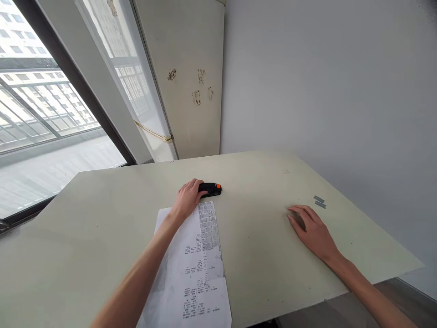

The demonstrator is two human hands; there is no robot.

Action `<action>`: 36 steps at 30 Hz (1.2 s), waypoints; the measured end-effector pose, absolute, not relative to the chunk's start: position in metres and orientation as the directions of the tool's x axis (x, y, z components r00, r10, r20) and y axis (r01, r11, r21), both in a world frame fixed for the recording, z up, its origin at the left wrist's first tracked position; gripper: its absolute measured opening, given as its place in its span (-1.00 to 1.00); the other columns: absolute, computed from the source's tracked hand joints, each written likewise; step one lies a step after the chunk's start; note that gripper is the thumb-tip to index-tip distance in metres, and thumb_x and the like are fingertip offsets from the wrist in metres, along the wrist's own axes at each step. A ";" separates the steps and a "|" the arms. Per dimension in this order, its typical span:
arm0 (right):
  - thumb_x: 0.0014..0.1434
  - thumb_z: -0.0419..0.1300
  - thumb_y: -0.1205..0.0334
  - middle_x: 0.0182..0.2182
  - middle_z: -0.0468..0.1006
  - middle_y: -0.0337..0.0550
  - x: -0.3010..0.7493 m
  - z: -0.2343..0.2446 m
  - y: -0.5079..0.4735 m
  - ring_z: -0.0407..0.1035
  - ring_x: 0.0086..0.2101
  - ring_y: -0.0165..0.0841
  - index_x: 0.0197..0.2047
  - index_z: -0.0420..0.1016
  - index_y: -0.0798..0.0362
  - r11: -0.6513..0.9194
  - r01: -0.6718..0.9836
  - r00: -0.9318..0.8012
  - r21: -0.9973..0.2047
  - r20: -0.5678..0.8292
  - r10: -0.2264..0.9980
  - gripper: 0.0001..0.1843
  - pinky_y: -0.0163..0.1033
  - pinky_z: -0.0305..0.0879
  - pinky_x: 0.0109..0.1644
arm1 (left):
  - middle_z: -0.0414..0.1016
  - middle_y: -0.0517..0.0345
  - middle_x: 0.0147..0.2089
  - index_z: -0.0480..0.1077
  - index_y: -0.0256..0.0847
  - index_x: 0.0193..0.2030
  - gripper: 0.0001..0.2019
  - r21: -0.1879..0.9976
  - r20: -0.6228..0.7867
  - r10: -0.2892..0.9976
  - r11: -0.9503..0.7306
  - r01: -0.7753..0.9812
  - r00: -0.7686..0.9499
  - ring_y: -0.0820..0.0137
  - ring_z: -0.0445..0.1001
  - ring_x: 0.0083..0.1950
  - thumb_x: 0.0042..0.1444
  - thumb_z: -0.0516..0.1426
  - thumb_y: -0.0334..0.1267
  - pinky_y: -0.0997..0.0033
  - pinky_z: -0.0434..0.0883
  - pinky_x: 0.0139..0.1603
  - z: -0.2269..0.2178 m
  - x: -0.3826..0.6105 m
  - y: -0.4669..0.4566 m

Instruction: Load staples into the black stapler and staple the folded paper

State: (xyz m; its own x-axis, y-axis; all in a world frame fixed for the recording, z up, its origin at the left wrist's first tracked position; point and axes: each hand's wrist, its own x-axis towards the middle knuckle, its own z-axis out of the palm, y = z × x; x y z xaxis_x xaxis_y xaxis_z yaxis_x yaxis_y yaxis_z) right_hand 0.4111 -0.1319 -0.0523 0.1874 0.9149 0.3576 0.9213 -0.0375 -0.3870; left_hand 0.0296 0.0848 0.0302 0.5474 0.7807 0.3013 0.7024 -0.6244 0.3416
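A black stapler [212, 189] with an orange tip lies on the table beyond the papers. My left hand [188, 197] is closed around its left end, which my fingers hide. Beneath my left forearm are printed paper sheets [191, 273], with a strip of dense dark marks along their upper right side. My right hand [312, 230] rests on the table at the right, thumb and fingers curved apart, with nothing visible between them. Just beyond it lie two short grey staple strips [320, 202], not touched by the hand.
The pale table [259, 273] has its front edge at the lower right. A grey wall [324, 82] borders the right side. At the back stands a fridge [191, 54] with peeling patches, and a glass window [41, 114] is on the left.
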 end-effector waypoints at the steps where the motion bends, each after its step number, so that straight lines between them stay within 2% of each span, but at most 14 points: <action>1: 0.46 -0.01 -0.05 0.13 0.51 0.02 0.411 -0.052 -0.132 0.47 0.08 -0.06 0.15 0.44 -0.13 -0.037 0.920 0.188 -0.390 0.358 0.915 -0.65 0.00 0.47 0.02 | 0.52 -0.02 0.05 0.39 -0.13 0.11 -0.80 0.349 0.299 0.779 -0.627 0.696 0.551 0.13 0.53 -0.01 0.45 0.04 -0.17 0.15 0.42 0.02 0.033 0.032 0.081; 5: 0.46 0.01 -0.06 0.13 0.52 0.00 0.409 -0.048 -0.131 0.48 0.07 -0.08 0.14 0.44 -0.13 -0.029 0.905 0.194 -0.424 0.351 0.916 -0.65 0.00 0.45 0.05 | 0.49 -0.01 0.10 0.35 -0.09 0.17 -0.77 0.378 0.307 0.767 -0.642 0.667 0.564 0.18 0.55 -0.05 0.47 0.02 -0.18 0.25 0.41 -0.07 0.043 0.050 0.046; 8: 0.43 0.05 -0.12 0.10 0.55 -0.01 0.402 -0.042 -0.130 0.49 0.03 -0.09 0.07 0.49 -0.12 -0.037 0.846 0.241 -0.532 0.320 0.916 -0.64 -0.03 0.46 0.00 | 0.52 0.01 0.05 0.38 -0.08 0.17 -0.76 0.438 0.301 0.739 -0.669 0.601 0.603 0.18 0.56 -0.09 0.46 0.07 -0.14 0.26 0.40 -0.09 0.047 0.069 0.011; 12: 0.40 0.09 -0.19 0.02 0.62 -0.02 0.380 -0.027 -0.126 0.52 -0.02 -0.12 0.05 0.51 -0.09 -0.104 0.570 0.360 -0.815 0.133 0.924 -0.59 -0.07 0.47 -0.03 | 0.55 0.03 -0.02 0.44 -0.06 0.10 -0.80 0.572 0.308 0.704 -0.674 0.468 0.640 0.19 0.58 -0.15 0.43 0.11 -0.12 0.28 0.40 -0.15 0.042 0.095 -0.034; 16: 0.41 0.09 -0.21 -0.04 0.64 -0.03 0.352 -0.012 -0.116 0.52 -0.03 -0.17 0.03 0.52 -0.06 -0.083 0.311 0.303 -0.947 0.016 0.953 -0.56 -0.09 0.44 0.08 | 0.56 0.07 -0.01 0.39 -0.09 0.11 -0.83 0.516 0.270 0.688 -0.694 0.501 0.674 0.21 0.60 -0.12 0.47 0.07 -0.19 0.27 0.46 -0.15 0.031 0.113 -0.060; 20: 0.42 0.07 -0.20 -0.10 0.64 -0.06 0.334 -0.010 -0.104 0.52 -0.08 -0.19 0.01 0.51 -0.06 -0.043 0.232 0.196 -0.972 0.004 0.981 -0.58 -0.11 0.44 0.04 | 0.57 0.12 -0.01 0.35 -0.10 0.10 -0.84 0.484 0.259 0.697 -0.693 0.535 0.668 0.23 0.61 -0.10 0.44 0.12 -0.20 0.27 0.50 -0.15 0.018 0.120 -0.064; 25: 0.46 0.01 -0.14 -0.13 0.63 -0.08 0.330 -0.018 -0.100 0.50 -0.06 -0.19 0.05 0.49 -0.06 -0.023 0.305 0.154 -0.952 0.025 0.988 -0.59 -0.10 0.40 0.05 | 0.58 0.11 0.03 0.30 -0.05 0.21 -0.66 0.581 0.298 0.722 -0.656 0.482 0.624 0.20 0.60 -0.01 0.37 0.22 -0.11 0.20 0.52 -0.03 0.008 0.102 -0.056; 28: 0.48 -0.03 -0.12 -0.13 0.63 -0.09 0.330 -0.018 -0.101 0.50 -0.06 -0.19 0.08 0.47 -0.06 -0.020 0.317 0.145 -0.948 0.027 0.989 -0.59 -0.10 0.39 0.08 | 0.58 0.10 0.01 0.31 -0.06 0.22 -0.58 0.597 0.291 0.747 -0.630 0.497 0.597 0.18 0.57 0.04 0.31 0.28 -0.09 0.13 0.50 0.06 0.007 0.083 -0.051; 32: 0.49 -0.07 -0.13 -0.16 0.64 -0.10 0.327 -0.017 -0.102 0.50 -0.12 -0.20 0.07 0.44 -0.06 -0.020 0.357 0.151 -0.934 0.037 0.988 -0.58 -0.11 0.37 0.05 | 0.59 0.12 -0.01 0.43 -0.07 0.10 -0.70 0.581 0.267 0.742 -0.633 0.512 0.615 0.19 0.57 0.02 0.29 0.30 -0.10 0.11 0.48 0.07 0.006 0.067 -0.047; 36: 0.49 -0.10 -0.16 -0.20 0.66 -0.12 0.326 -0.018 -0.102 0.49 -0.22 -0.21 0.07 0.42 -0.07 -0.045 0.405 0.174 -0.913 0.028 0.984 -0.56 -0.12 0.37 -0.04 | 0.60 0.11 -0.06 0.50 -0.12 -0.02 -0.82 0.551 0.267 0.714 -0.664 0.506 0.647 0.21 0.56 -0.04 0.31 0.29 -0.13 0.15 0.47 -0.01 0.004 0.072 -0.045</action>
